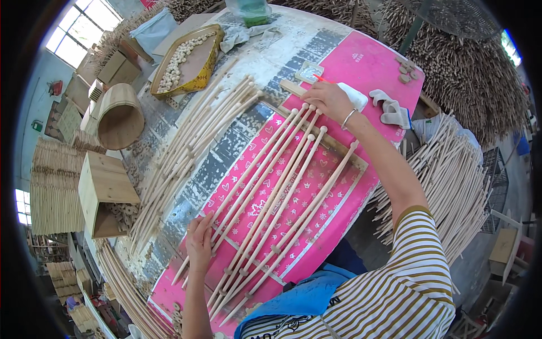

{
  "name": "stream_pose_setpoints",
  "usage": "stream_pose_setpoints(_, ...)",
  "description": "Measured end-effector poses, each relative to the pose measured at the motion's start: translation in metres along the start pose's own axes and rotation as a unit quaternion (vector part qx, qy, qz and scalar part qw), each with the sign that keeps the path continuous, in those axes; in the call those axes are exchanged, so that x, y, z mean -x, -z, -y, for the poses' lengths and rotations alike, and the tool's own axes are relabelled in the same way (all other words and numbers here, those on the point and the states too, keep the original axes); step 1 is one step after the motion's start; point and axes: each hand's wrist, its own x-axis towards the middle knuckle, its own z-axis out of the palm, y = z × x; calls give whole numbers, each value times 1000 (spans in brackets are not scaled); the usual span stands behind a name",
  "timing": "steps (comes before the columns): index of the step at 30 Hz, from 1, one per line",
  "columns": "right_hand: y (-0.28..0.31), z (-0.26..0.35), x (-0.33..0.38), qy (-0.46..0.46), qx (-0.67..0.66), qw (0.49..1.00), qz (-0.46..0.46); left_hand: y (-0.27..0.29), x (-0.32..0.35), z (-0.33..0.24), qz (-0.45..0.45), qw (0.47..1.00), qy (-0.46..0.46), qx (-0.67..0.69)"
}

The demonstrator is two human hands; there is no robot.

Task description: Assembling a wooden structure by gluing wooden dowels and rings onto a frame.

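Note:
Several long wooden rods [280, 186] with knob ends lie side by side across a pink patterned sheet [316, 186] on the workbench. My left hand [200, 242] rests with closed fingers on the near ends of the leftmost rods. My right hand [329, 99] is at the far end of the row, beside the knob tips, pinching a thin red stick [320, 78]. A white cloth [355, 96] lies just past that hand, and a flat wooden strip [293, 88] runs under the rod tips.
Another pile of bare rods [192, 141] lies left of the pink sheet. A yellow tray of wooden beads [186, 56], a curved wooden box [119, 117], an open wooden box [106, 192], white gloves [390, 108] and big rod heaps [451, 169] surround the bench.

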Motion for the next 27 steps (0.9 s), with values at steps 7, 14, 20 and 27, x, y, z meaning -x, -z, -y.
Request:
stream_pose_setpoints(7, -2, 9, 9, 6, 78, 996, -47, -16, -17, -3, 20, 999, 2, 38)
stream_pose_setpoints(14, 17, 26, 22, -36, 21, 998, 44, -22, -20, -9, 12, 999, -5, 40)
stream_pose_setpoints(20, 3, 18, 28, -29, 96, 995, 22, -30, -11, -24, 52, 997, 3, -56)
stream_pose_setpoints(27, 0, 21, 26, -16, 114, 993, -12, -31, 11, -60, 90, 987, -12, -132)
